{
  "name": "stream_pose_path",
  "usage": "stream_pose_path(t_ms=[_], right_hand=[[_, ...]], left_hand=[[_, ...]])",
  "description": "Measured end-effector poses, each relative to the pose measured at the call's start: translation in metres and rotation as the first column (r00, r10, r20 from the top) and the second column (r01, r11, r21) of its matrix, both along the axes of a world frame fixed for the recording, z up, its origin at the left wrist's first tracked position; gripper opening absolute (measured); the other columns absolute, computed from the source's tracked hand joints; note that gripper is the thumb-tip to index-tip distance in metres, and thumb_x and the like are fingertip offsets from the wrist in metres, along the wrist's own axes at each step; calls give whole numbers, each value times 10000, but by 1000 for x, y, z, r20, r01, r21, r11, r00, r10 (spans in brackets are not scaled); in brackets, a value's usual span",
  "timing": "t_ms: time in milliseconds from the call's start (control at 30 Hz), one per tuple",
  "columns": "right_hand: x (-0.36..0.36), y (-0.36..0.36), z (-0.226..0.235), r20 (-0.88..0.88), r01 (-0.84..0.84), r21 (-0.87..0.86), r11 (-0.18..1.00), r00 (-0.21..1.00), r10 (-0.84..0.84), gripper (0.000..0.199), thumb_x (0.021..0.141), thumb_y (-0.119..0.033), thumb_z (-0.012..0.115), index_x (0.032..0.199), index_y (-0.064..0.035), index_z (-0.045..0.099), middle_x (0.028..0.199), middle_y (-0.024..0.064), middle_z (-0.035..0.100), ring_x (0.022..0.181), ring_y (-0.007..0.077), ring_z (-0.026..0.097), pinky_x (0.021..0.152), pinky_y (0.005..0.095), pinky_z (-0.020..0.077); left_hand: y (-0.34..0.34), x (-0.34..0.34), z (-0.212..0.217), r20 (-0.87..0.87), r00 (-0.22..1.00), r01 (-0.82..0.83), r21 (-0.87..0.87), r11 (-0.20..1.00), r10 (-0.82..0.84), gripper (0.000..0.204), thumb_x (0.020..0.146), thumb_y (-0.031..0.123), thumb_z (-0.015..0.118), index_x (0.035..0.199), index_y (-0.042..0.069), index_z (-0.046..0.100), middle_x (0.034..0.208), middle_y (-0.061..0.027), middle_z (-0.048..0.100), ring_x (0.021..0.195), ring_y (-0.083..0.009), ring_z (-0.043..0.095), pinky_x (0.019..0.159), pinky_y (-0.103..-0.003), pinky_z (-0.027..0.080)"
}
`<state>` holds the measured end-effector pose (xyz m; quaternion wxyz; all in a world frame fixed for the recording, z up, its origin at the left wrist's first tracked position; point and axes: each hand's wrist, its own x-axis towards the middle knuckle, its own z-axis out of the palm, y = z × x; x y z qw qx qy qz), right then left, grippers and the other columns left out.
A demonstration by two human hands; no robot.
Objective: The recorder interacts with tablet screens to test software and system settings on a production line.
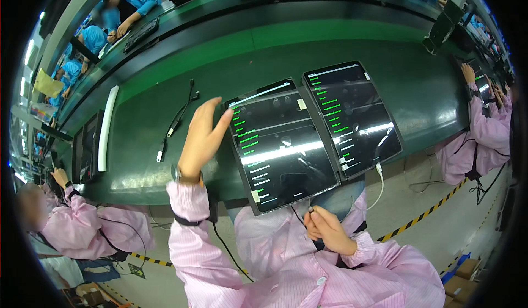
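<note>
Two black tablets lie side by side on the green bench, both screens lit with green and white lines of text. My left hand (202,139), fingers stretched, is at the left edge of the left tablet (286,159), its thumb near the screen's upper left corner. Below that tablet's bottom edge my right hand (330,230) is closed, pinching the small dark plug of a cable (311,209). A white cable (380,182) runs into the bottom edge of the right tablet (357,115).
Short black adapter cables (175,124) lie left of my left hand. Further left are a white bar (108,129) and a black tray-like frame (87,148). Co-workers in pink sit on both sides; others in blue work across the bench. A dark stand (443,28) is at the far right.
</note>
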<state>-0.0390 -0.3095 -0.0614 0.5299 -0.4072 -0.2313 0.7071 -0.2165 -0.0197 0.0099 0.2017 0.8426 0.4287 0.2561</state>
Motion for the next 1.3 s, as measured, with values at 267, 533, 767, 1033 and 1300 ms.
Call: stream_pose_path(t_ms=[267,533,767,1033,1300], right_hand=[[-11,26,16,28,9,-29,1000,1000,-8,261,1029,-225,302,946,-22,443,590,28,428,503,112,409,512,242,367],[-15,28,14,19,57,-33,998,998,-57,277,1031,-225,318,917,-20,465,562,24,438,466,98,406,470,227,351],[-8,34,14,-168,11,-88,996,986,-26,319,1032,-238,323,871,-9,474,526,4,401,446,79,360,451,220,303],[11,41,26,851,-242,475,846,369,-373,242,816,-190,660,989,-32,601,862,129,628,774,304,611,686,374,478],[125,29,76,859,-186,493,850,-48,-509,319,710,-194,758,948,-73,582,1107,15,652,1092,239,546,956,450,351]], left_hand=[[39,37,-18,-8,985,164,-208,964,-170,593,939,454,464,1223,-65,508,1196,-250,559,1139,-365,521,977,-390,394],[27,43,-17,-73,988,134,-80,988,-139,547,906,425,535,1195,-39,544,1168,-213,581,1124,-330,526,955,-390,401],[21,44,-12,-159,969,186,-42,982,-190,750,740,503,706,1241,-18,506,1187,-196,553,1100,-324,509,943,-398,406],[29,18,-11,-151,978,140,-37,989,-144,662,911,328,562,1407,-26,300,1444,-232,319,1370,-341,264,1116,-389,217],[-130,-23,-16,64,998,1,-14,1000,0,1045,622,386,822,1410,-22,269,1443,-240,306,1353,-386,274,1101,-465,221]])
